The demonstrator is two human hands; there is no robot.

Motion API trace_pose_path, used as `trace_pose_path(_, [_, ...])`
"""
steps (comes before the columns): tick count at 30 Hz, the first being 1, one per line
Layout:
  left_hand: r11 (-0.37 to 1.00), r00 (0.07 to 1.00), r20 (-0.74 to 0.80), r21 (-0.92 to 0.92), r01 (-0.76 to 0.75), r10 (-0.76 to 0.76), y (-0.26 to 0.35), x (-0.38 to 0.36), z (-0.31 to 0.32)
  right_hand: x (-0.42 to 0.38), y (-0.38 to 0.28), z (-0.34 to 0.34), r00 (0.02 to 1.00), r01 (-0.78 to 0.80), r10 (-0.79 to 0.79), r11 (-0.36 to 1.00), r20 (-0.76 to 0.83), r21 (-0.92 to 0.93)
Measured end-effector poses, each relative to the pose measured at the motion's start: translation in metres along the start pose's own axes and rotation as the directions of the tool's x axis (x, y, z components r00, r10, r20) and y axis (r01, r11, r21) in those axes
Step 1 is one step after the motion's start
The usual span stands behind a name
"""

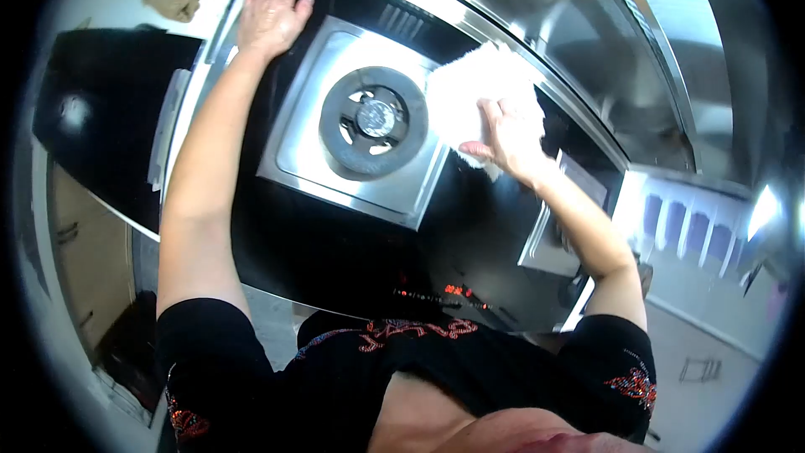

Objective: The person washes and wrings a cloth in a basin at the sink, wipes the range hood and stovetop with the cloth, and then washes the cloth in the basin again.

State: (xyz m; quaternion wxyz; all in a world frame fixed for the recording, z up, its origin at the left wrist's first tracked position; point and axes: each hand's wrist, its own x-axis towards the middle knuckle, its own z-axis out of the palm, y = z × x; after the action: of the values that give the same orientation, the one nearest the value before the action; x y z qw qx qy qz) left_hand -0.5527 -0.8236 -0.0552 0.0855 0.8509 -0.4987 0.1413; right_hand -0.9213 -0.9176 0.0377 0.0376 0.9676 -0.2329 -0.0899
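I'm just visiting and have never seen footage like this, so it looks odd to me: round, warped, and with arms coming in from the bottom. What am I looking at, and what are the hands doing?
There is no machine here. A person wears a camera on the head, looking down at their own two bare hands; its wide lens bends the picture into a circle. Below them is a black glass cooktop with a round burner set in a square steel tray. The right hand presses a white cloth against the cooktop beside the burner. The left hand lies flat and open on the cooktop's far edge, holding nothing. Behind runs a shiny steel wall.
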Motion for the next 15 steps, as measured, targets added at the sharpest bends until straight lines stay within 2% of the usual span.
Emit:
trace_pose_path(2, [0.998,0.998,0.056,-0.059,0.037,-0.034,0.002,0.002,-0.002,0.011,0.011,0.019,0.998,-0.026,0.038,0.972,-0.050,0.232])
trace_pose_path(3, [0.997,0.997,0.055,-0.058,0.051,-0.048,0.003,0.002,-0.003,0.017,0.017,0.025,0.998,-0.060,0.065,0.971,-0.016,0.232])
trace_pose_path(5, [0.996,0.995,0.084,-0.062,0.060,-0.054,0.004,0.004,-0.004,0.036,0.038,0.042,0.992,-0.104,0.117,0.971,-0.053,0.214])
trace_pose_path(6, [0.997,0.998,0.030,-0.049,0.063,-0.062,0.004,0.001,-0.002,0.047,0.050,0.049,0.987,-0.129,0.146,0.969,-0.067,0.210])
trace_pose_path(7, [0.993,0.995,0.068,-0.083,0.084,-0.078,0.005,0.001,-0.005,0.062,0.057,0.046,0.921,-0.312,0.379,0.574,0.092,0.757])
trace_pose_path(8, [0.987,0.990,0.108,-0.119,0.105,-0.092,0.006,0.001,-0.009,0.079,0.055,0.035,0.821,-0.359,0.438,-0.103,0.366,0.928])
trace_pose_path(9, [0.986,0.993,0.068,-0.135,0.100,-0.092,0.006,-0.001,-0.013,0.094,0.055,0.021,0.860,-0.199,0.410,-0.278,0.303,0.940])
trace_pose_path(10, [0.985,0.994,0.062,-0.144,0.093,-0.085,0.006,-0.002,-0.015,0.114,0.044,-0.001,0.846,-0.018,0.495,-0.343,0.197,0.939])
trace_pose_path(12, [0.982,0.996,0.048,-0.170,0.082,-0.075,0.004,-0.002,-0.014,0.160,0.053,-0.014,0.866,0.081,0.499,-0.051,-0.045,0.995])
trace_pose_path(13, [0.981,0.997,0.049,-0.180,0.072,-0.064,0.003,-0.002,-0.014,0.185,0.046,-0.024,0.845,0.117,0.506,0.143,-0.174,0.983])
trace_pose_path(14, [0.981,0.997,0.049,-0.182,0.071,-0.063,0.004,-0.002,-0.013,0.214,0.046,-0.029,0.851,0.137,0.422,0.398,-0.313,0.907])
trace_pose_path(15, [0.980,0.997,0.047,-0.183,0.073,-0.065,0.004,-0.002,-0.013,0.244,0.046,-0.028,0.806,0.203,0.311,0.655,-0.504,0.728])
